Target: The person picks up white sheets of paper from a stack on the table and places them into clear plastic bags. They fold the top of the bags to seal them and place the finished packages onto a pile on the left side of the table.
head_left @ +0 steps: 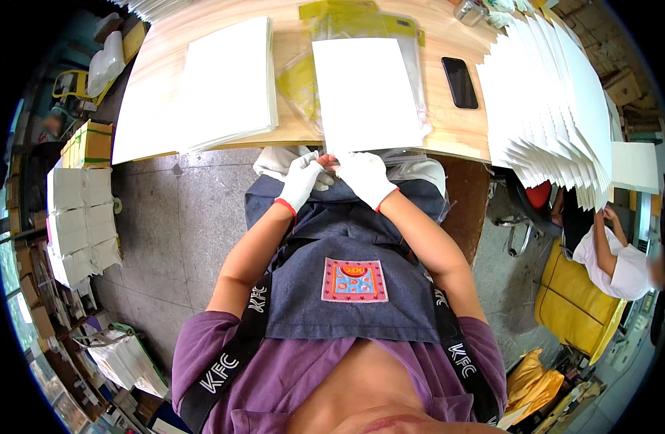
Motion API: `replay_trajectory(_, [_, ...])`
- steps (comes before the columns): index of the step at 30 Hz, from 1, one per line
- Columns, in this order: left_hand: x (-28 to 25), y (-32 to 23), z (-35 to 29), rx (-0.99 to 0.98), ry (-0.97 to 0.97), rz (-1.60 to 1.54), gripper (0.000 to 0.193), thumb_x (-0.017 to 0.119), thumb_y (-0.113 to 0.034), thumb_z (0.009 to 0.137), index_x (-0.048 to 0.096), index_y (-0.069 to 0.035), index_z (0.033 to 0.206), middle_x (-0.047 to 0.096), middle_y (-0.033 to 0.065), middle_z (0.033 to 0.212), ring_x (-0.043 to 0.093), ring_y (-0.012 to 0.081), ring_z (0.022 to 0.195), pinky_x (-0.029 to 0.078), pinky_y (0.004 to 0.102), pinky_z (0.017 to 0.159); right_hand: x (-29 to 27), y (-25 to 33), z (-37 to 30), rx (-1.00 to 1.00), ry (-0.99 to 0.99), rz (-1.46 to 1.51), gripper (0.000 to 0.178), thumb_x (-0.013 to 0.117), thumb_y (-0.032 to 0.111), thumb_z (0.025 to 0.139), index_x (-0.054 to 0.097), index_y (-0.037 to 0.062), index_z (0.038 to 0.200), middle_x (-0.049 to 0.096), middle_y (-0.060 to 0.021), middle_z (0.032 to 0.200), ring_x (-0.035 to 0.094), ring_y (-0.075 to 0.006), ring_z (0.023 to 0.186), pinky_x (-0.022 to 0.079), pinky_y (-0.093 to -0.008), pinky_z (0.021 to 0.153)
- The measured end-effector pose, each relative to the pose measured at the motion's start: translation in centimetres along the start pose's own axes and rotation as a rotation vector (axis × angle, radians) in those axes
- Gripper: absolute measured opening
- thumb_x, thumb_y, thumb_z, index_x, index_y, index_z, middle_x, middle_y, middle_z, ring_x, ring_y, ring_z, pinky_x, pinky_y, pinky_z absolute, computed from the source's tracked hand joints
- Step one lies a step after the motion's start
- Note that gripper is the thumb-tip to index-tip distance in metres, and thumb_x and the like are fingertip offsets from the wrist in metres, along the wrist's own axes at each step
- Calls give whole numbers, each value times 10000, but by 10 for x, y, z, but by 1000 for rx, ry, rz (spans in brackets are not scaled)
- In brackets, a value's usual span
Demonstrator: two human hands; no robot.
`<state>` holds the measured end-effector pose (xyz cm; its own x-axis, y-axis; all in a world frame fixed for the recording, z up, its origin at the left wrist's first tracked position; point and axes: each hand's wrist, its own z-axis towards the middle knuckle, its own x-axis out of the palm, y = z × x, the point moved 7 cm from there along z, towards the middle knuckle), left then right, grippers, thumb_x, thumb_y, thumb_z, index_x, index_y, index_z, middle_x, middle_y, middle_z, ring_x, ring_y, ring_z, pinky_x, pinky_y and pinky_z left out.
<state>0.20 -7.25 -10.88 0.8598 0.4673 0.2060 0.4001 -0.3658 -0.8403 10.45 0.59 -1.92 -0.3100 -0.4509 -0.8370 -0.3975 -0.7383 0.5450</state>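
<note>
Both my hands wear white gloves with red cuffs and bare fingertips. They meet at the table's near edge, below a white sheet [365, 94] that lies on a clear plastic bag with yellow-green print [363, 25]. My left hand [301, 179] is closed, its thumb and fingers pinched together. My right hand [363, 177] is closed as well, its fingertips touching those of the left beside the sheet's lower edge. Whatever thin thing they pinch is too small to tell. Loose clear plastic [408, 158] hangs over the edge beside my right hand.
A stack of white sheets [227, 79] lies on the left of the table [159, 87]. At right are a black phone [459, 82] and a tall fanned pile of white sheets [542, 101]. White bundles [83, 217] stand on the left. Another person [615, 260] sits at far right.
</note>
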Motion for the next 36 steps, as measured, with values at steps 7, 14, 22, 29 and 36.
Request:
replay_trajectory(7, [-1, -10, -3, 11, 2, 21, 264, 571, -241, 932, 622, 17, 938, 689, 79, 874, 612, 89, 586, 492, 203, 485, -2, -6, -9, -171, -68, 94, 176, 642, 183, 799, 561, 96, 929, 648, -84, 712, 659, -183, 628, 516, -325, 554])
replay_trajectory(14, [-11, -29, -21, 112, -13, 200, 228, 571, -228, 937, 639, -12, 959, 677, 36, 873, 551, 49, 603, 456, 183, 534, -82, -241, -210, 812, -171, -24, 228, 421, 154, 911, 565, 7, 1010, 637, -122, 958, 632, -234, 786, 501, -367, 688])
replay_trajectory(22, [2, -70, -47, 1065, -197, 1193, 180, 681, -14, 740, 604, -25, 903, 633, 152, 1055, 631, 244, 749, 502, 321, 651, -38, -222, -281, 817, 278, -301, 248, 573, 332, 830, 649, 98, 867, 653, -170, 814, 637, -357, 780, 498, -453, 667])
replay_trajectory(29, [33, -92, -45, 1265, -48, 1269, 164, 703, -39, 728, 650, -52, 883, 633, 139, 948, 608, 266, 722, 497, 323, 672, -95, -71, -86, 35, -330, -322, 320, 719, 246, 728, 647, 123, 1015, 609, -102, 1071, 573, -294, 984, 457, -374, 867])
replay_trajectory(36, [-32, -32, -2, 385, -249, 283, 120, 664, -113, 852, 582, -49, 913, 624, 87, 872, 617, 186, 716, 527, 305, 617, -60, -130, -79, 502, -539, 196, 251, 682, 302, 792, 597, 70, 743, 588, -142, 751, 573, -331, 720, 445, -428, 672])
